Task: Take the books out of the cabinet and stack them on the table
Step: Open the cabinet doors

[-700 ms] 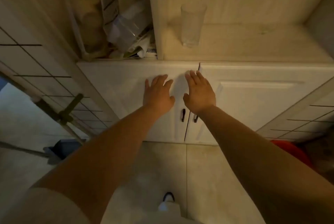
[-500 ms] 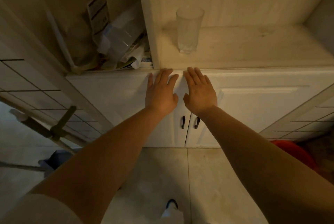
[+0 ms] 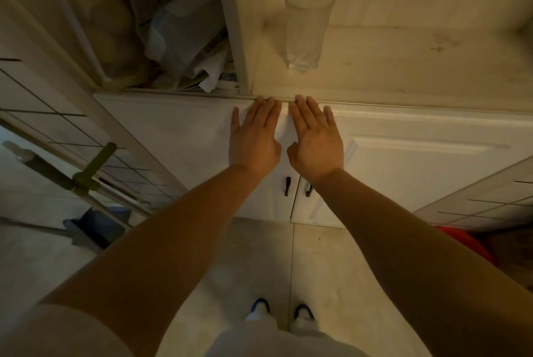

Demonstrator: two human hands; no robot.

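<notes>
My left hand (image 3: pixel 253 137) and right hand (image 3: pixel 315 140) lie flat, fingers straight, on the shut white cabinet doors (image 3: pixel 403 160), whose black handles (image 3: pixel 287 186) sit below my wrists.

1 clear glass (image 3: pixel 309 28) stands upright on the shelf (image 3: pixel 403 68). Crumpled papers (image 3: pixel 190 48) fill the adjacent compartment. Red object (image 3: pixel 473 247) on floor.

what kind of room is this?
Probably a home kitchen or utility corner, though I can't be sure: white cabinet doors under a counter with a glass on it, tiled floor, and a mop leaning at the left.
</notes>
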